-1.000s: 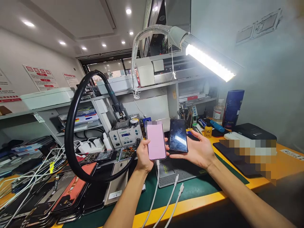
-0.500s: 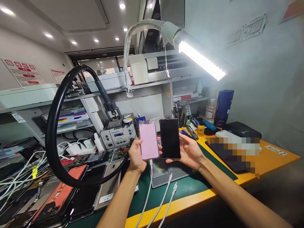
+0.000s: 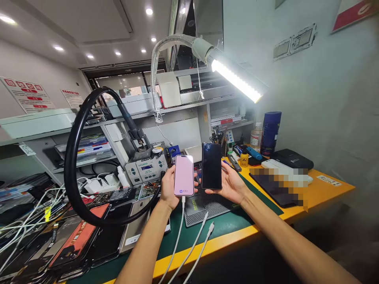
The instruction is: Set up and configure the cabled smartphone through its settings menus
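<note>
My left hand [image 3: 169, 188] is closed round a smartphone with a lit pale pink screen [image 3: 184, 173], held upright. A white charging cable [image 3: 181, 219] is plugged into that phone's bottom edge. Beside it, my right hand [image 3: 233, 182] grips a second smartphone with a dark screen [image 3: 211, 167]; most of its fingers are behind the phone. The two phones stand side by side with a small gap. Below them, a dark perforated pad [image 3: 195, 217] lies on the green mat [image 3: 225, 227]. Two loose white cable ends [image 3: 211, 228] hang in front of the mat.
A thick black hose [image 3: 69, 157] loops at the left over several phones and parts, including an orange-red phone panel [image 3: 85, 232]. Behind it stands a grey control station [image 3: 148, 167]. A bright lamp [image 3: 237, 81] hangs overhead. At the right are a black tablet [image 3: 275, 191] and bottles.
Small icon and text now show at the bottom of the pink screen. The dark phone has tilted slightly and shows a reflection. The camera view has shifted a little; both hands keep their hold.
</note>
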A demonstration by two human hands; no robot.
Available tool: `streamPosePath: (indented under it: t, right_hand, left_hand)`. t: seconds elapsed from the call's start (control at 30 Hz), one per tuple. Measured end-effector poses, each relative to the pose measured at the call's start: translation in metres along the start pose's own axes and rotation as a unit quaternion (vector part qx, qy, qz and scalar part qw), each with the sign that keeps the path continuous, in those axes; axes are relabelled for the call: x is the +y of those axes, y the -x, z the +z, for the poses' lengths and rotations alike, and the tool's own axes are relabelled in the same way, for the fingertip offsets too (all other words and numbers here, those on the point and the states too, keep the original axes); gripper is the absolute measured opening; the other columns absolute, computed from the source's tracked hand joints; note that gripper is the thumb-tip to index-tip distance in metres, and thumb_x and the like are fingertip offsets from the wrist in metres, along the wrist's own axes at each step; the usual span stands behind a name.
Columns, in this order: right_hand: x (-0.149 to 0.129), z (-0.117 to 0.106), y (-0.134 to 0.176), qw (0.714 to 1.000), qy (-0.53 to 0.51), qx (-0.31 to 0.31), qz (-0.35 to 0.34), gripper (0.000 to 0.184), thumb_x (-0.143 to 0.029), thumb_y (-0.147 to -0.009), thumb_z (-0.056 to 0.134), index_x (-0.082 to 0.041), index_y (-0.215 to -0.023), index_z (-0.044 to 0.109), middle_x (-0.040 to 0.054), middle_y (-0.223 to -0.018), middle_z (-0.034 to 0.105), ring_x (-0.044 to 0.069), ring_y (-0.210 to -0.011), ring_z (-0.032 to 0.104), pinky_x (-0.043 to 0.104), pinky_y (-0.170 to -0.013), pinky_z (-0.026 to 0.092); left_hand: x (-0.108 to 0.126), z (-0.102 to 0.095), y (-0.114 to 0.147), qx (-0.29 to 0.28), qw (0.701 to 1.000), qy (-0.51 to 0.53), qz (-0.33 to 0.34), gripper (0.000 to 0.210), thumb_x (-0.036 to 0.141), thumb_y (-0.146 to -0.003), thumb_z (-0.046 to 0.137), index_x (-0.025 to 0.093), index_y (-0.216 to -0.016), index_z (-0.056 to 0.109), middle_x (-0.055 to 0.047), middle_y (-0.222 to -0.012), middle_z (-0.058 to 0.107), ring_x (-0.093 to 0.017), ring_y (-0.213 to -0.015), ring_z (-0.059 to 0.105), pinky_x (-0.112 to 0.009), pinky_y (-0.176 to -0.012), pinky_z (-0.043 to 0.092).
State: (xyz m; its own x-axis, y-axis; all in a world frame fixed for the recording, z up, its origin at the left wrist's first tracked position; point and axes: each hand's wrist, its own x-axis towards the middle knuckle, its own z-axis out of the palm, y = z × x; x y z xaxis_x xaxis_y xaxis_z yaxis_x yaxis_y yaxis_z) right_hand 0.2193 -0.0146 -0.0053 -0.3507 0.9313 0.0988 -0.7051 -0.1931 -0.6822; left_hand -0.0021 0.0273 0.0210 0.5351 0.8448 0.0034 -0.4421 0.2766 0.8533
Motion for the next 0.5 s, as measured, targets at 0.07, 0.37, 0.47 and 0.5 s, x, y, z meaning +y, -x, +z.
streamPosePath:
  t: [0.07,0.37,0.47,0.5]
  right_hand:
    - [0.0,0.002,0.008,1.0,0.008,0.012,-0.009,0.055,-0.051,-0.105,0.032,-0.011,-0.13,0.059,0.0195,-0.119,0.072,0.035,-0.104,0.072,0.053,-0.07,0.063]
    - [0.005,0.0,0.059,0.995,0.062,0.046,-0.063,0.041,-0.041,-0.103,0.04,-0.015,-0.124,0.064,0.0157,-0.115,0.074,0.034,-0.1,0.073,0.055,-0.072,0.063]
    - [0.007,0.005,0.067,0.993,0.061,0.05,-0.092,0.037,-0.039,-0.103,0.042,-0.018,-0.124,0.064,0.0138,-0.114,0.074,0.034,-0.099,0.073,0.055,-0.072,0.063]
    - [0.008,0.006,0.069,0.992,0.06,0.051,-0.098,0.036,-0.038,-0.102,0.043,-0.019,-0.124,0.064,0.0133,-0.115,0.074,0.034,-0.099,0.073,0.055,-0.071,0.062]
  left_hand:
    - [-0.001,0.0,0.001,0.003,0.998,-0.025,-0.053,0.058,0.052,-0.093,0.041,0.004,-0.119,0.062,-0.022,-0.104,0.071,-0.031,-0.071,0.072,-0.045,-0.062,0.059]
    - [-0.03,0.007,0.021,0.039,0.977,-0.126,-0.167,0.057,0.055,-0.096,0.038,0.008,-0.12,0.059,-0.019,-0.081,0.071,-0.031,-0.06,0.071,-0.04,-0.051,0.056]
    - [-0.041,0.008,0.023,0.078,0.97,-0.184,-0.14,0.055,0.057,-0.096,0.036,0.01,-0.111,0.062,-0.012,-0.07,0.068,-0.026,-0.053,0.067,-0.034,-0.048,0.053]
    - [-0.044,0.007,0.022,0.096,0.965,-0.211,-0.124,0.054,0.058,-0.096,0.038,0.011,-0.105,0.062,-0.01,-0.066,0.066,-0.024,-0.051,0.065,-0.031,-0.048,0.051]
